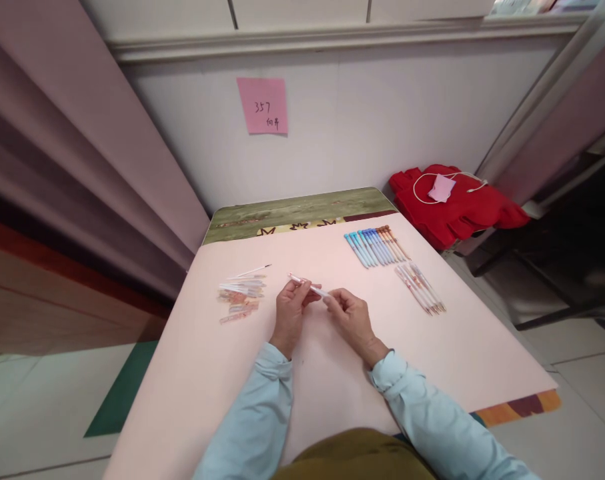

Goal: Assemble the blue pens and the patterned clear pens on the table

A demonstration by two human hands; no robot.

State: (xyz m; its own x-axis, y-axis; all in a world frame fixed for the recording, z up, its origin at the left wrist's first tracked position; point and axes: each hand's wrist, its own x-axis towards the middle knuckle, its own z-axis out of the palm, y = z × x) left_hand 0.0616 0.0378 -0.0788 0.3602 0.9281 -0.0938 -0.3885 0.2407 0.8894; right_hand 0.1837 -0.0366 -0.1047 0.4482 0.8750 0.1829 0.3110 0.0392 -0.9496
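Observation:
Over the middle of the pink table cover (332,373), both my hands hold one thin white pen (309,286). My left hand (289,313) grips its left part, with the tip sticking out up and to the left. My right hand (351,319) pinches the right end. A loose pile of clear pen parts and refills (239,295) lies to the left of my left hand. A row of blue and brown pens (376,246) lies at the far right, with a smaller group of patterned pens (420,288) just in front of it.
The table stands against a white wall with a pink note (262,105). A red cloth with a white cable (455,200) sits on a surface to the right. Curtains hang on both sides. The green far end of the table (292,210) shows beyond the cover.

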